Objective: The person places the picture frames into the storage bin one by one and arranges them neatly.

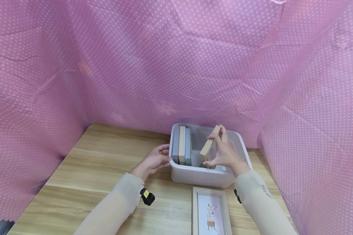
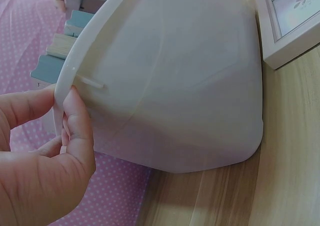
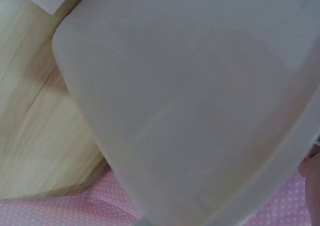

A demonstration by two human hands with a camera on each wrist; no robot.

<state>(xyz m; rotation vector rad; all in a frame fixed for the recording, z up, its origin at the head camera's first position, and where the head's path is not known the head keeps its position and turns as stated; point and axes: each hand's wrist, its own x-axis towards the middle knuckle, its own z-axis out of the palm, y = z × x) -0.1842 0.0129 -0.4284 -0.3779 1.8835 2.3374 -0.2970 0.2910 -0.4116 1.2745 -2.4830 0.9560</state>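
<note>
A white plastic bin (image 1: 203,176) stands on the table. My left hand (image 1: 156,159) pinches its left rim (image 2: 75,59), thumb and fingers on either side of the edge. With my right hand (image 1: 223,151) I grip a light wooden picture frame (image 1: 210,142) by its long edge; it is tilted, its lower part inside the bin. Along the bin's left wall, three frames stand on edge side by side: a grey-blue frame (image 1: 175,143), a light wood frame (image 1: 181,145) and a blue frame (image 1: 188,147). The right wrist view mostly shows the bin's outer wall.
Another picture frame (image 1: 195,212), with a potted plant print, lies face up on the wooden table (image 1: 106,163) in front of the bin. A pink dotted cloth (image 1: 164,65) hangs around the back and sides, close behind the bin.
</note>
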